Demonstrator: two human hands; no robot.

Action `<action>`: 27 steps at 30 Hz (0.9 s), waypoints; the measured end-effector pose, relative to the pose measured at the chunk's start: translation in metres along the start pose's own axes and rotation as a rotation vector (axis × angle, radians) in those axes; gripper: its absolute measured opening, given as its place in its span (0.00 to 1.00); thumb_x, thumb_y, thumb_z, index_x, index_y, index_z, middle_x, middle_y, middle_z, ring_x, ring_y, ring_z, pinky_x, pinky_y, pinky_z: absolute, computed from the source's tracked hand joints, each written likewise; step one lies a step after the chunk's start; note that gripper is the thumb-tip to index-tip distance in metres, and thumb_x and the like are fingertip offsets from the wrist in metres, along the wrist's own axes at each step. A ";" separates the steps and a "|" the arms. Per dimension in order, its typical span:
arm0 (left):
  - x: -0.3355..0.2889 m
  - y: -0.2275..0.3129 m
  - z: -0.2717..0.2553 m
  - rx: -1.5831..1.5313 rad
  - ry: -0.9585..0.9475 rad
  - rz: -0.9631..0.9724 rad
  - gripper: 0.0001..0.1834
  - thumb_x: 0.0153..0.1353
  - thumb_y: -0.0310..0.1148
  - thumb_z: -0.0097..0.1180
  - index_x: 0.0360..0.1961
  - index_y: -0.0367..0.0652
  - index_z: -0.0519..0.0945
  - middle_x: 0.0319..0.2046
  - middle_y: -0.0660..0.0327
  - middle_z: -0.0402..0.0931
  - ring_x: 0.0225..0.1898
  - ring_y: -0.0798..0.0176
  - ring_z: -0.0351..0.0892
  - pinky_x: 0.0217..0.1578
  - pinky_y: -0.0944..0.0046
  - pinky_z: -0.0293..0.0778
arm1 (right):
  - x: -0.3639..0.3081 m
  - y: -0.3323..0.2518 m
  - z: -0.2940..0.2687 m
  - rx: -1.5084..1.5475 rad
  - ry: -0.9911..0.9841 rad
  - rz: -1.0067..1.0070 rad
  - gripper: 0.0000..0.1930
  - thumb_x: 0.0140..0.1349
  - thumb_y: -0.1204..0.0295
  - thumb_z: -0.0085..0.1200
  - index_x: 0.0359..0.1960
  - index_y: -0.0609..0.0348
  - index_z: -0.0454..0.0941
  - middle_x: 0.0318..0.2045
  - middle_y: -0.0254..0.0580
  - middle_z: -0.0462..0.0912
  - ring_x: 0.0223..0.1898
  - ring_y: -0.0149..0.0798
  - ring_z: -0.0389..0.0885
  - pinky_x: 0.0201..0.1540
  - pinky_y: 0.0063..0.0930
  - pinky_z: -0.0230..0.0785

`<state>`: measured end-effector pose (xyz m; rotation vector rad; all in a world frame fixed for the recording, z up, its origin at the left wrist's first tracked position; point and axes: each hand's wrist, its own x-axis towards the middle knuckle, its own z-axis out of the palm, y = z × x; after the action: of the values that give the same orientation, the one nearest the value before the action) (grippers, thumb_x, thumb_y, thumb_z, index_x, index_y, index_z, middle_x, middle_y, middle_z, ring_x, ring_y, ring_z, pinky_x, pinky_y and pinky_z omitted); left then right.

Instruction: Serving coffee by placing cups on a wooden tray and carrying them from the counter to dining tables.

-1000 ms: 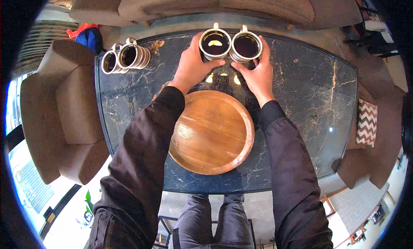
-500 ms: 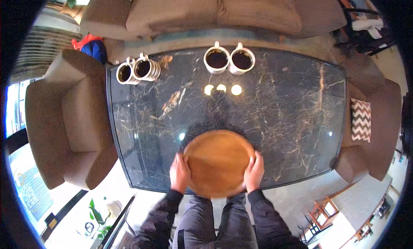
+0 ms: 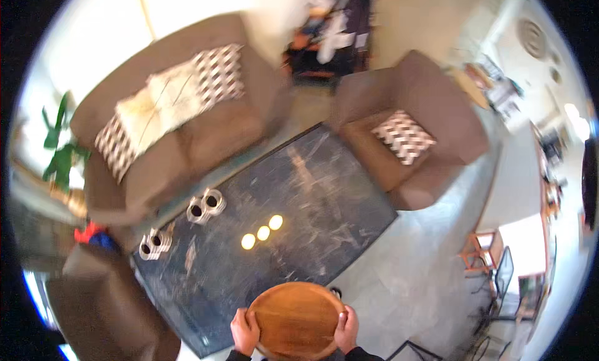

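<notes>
A round wooden tray (image 3: 293, 320) is held level between my two hands, with nothing on it. My left hand (image 3: 245, 331) grips its left rim, thumb on top. On the opposite rim my right hand (image 3: 346, 330) is closed the same way. Beyond the tray lies the dark marble coffee table (image 3: 249, 286). Along its far side stand two white cups (image 3: 213, 200) of dark drink, side by side. Another pair of white cups (image 3: 160, 239) with dark drink sits close together near the left corner.
A brown sofa (image 3: 206, 136) with patterned cushions runs along the table's far side. One brown armchair (image 3: 405, 130) stands beyond the table's right end, another (image 3: 106, 298) at its left. Wooden chairs (image 3: 482, 252) and a long counter (image 3: 515, 174) are farther right. Grey floor (image 3: 399, 267) lies right of the table.
My view has swung to the right and lifted, so the table now appears slanted and farther left. The tray has come along, still in both hands, and sits lower in view.
</notes>
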<state>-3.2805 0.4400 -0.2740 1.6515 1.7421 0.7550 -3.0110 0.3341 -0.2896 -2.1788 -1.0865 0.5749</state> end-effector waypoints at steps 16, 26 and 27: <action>0.063 0.427 0.283 -0.265 -0.290 0.555 0.14 0.70 0.34 0.52 0.32 0.32 0.75 0.21 0.48 0.74 0.22 0.52 0.75 0.26 0.53 0.69 | 0.173 0.147 -0.354 0.380 0.702 -0.003 0.17 0.70 0.76 0.44 0.57 0.67 0.76 0.41 0.58 0.80 0.42 0.56 0.79 0.46 0.41 0.71; 0.101 0.640 0.492 -0.357 -0.458 0.708 0.13 0.69 0.33 0.54 0.34 0.32 0.77 0.24 0.49 0.76 0.25 0.54 0.77 0.30 0.56 0.72 | 0.310 0.250 -0.509 0.491 0.987 0.110 0.18 0.70 0.78 0.45 0.59 0.64 0.77 0.46 0.46 0.82 0.44 0.36 0.79 0.47 0.30 0.71; 0.110 0.658 0.522 -0.378 -0.453 0.750 0.12 0.68 0.32 0.53 0.34 0.32 0.77 0.25 0.48 0.77 0.26 0.50 0.77 0.32 0.55 0.72 | 0.333 0.268 -0.519 0.484 1.041 0.098 0.18 0.69 0.78 0.45 0.58 0.63 0.77 0.45 0.47 0.82 0.43 0.40 0.80 0.46 0.33 0.72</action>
<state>-2.4607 0.5835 -0.1171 1.9955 0.6012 0.8708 -2.3553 0.3063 -0.1446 -1.7021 -0.2343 -0.2616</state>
